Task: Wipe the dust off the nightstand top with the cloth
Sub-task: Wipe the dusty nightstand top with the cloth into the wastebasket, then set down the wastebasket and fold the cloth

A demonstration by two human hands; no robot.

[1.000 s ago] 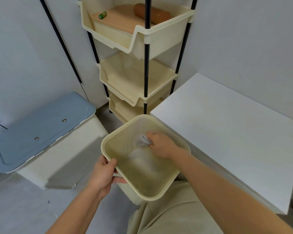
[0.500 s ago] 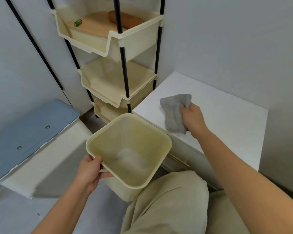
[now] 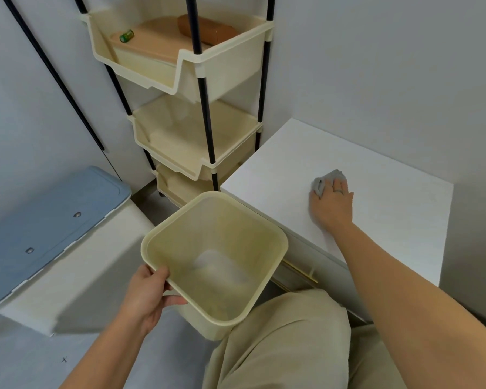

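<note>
Pressing the grey cloth flat on the white nightstand top, my right hand covers most of it; my left hand grips the empty cream bin by its rim.

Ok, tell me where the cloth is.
The cloth is bunched under the right hand, pressed on the white nightstand top, right of the cream bin.
</note>
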